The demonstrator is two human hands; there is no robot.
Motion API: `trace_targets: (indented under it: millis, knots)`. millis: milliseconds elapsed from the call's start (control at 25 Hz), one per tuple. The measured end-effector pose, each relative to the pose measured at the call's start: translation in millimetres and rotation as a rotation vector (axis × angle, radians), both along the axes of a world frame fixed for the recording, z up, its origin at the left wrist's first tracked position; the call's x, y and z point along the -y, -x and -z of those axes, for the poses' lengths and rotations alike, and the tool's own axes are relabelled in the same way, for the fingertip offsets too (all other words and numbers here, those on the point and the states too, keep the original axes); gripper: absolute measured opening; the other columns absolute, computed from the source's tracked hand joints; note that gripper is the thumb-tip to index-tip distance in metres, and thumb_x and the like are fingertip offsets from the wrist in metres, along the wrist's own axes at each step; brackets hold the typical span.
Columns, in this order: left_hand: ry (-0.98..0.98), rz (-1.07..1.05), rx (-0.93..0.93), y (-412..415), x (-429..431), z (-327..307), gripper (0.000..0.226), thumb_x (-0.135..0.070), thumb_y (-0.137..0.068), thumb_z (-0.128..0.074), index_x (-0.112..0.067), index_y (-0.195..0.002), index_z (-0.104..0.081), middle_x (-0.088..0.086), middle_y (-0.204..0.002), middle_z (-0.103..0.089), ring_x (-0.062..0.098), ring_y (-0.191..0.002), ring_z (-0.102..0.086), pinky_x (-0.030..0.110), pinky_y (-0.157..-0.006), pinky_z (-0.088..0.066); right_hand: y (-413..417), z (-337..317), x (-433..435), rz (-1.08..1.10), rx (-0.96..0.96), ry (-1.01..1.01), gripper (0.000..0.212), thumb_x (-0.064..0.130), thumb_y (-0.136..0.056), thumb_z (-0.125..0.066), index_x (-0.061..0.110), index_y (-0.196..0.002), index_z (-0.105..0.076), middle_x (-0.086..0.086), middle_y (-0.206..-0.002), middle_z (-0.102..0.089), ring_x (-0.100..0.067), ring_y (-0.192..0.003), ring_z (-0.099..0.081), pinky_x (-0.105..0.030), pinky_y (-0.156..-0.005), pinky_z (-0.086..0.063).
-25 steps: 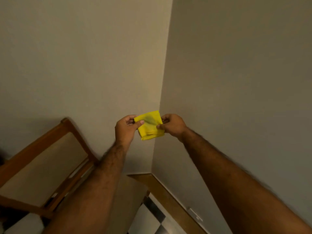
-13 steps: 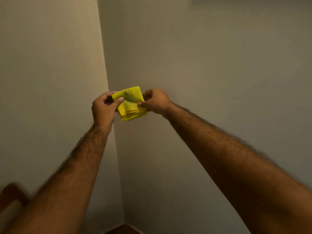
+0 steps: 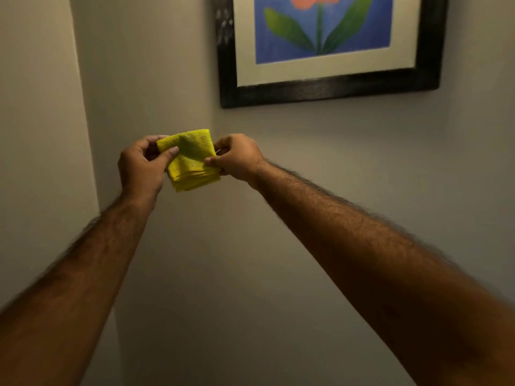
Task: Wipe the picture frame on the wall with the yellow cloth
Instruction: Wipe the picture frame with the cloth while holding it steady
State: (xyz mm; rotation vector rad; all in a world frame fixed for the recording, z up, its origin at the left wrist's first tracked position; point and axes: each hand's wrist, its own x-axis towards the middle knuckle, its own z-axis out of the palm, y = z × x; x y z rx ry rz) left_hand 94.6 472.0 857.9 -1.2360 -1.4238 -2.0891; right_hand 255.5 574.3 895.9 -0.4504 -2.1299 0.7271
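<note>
A folded yellow cloth (image 3: 192, 160) is held up in front of the wall between both hands. My left hand (image 3: 140, 169) pinches its left edge with thumb and fingers. My right hand (image 3: 237, 157) pinches its right edge. The picture frame (image 3: 320, 89) is dark wood around a cream mat and a blue picture of an orange flower with green leaves. It hangs on the right wall, above and to the right of the cloth, and its top is cut off by the view. Cloth and frame are apart.
Two plain walls meet in a corner (image 3: 86, 135) left of my hands. The frame hangs on the right-hand wall (image 3: 362, 162); bare wall lies below it.
The view has swung up and to the right: the wooden chair and floor dropped out of sight, the corner slid left, and the picture frame came into view. Both hands kept hold of the cloth.
</note>
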Motion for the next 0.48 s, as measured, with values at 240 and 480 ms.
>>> trace_targets:
  millis: [240,480]
  knots:
    - [-0.037,-0.045,-0.166,-36.1,-15.4,-87.8,0.027,-0.022,-0.085,-0.077,-0.021,-0.112,-0.072,0.001,-0.102,-0.073,0.01,-0.088,-0.071,0.034,-0.079,-0.062,-46.3,-67.8,0.9,0.047,-0.14,-0.062,0.037,0.018,-0.083,-0.081,0.004,-0.115,-0.069,-0.016,-0.11,-0.075,-0.027,-0.098,-0.075,-0.044,-0.084,-0.065]
    - [-0.126,-0.078,-0.314,-61.1,-17.1,-210.5,0.025,-0.027,-0.084,-0.076,-0.025,-0.109,-0.072,0.006,-0.103,-0.074,0.03,-0.099,-0.071,0.049,-0.085,-0.062,-127.5,-157.0,-9.9,0.412,-0.324,-0.512,0.05,0.047,-0.088,-0.071,0.012,-0.124,-0.07,-0.01,-0.115,-0.077,-0.025,-0.104,-0.072,-0.031,-0.089,-0.054]
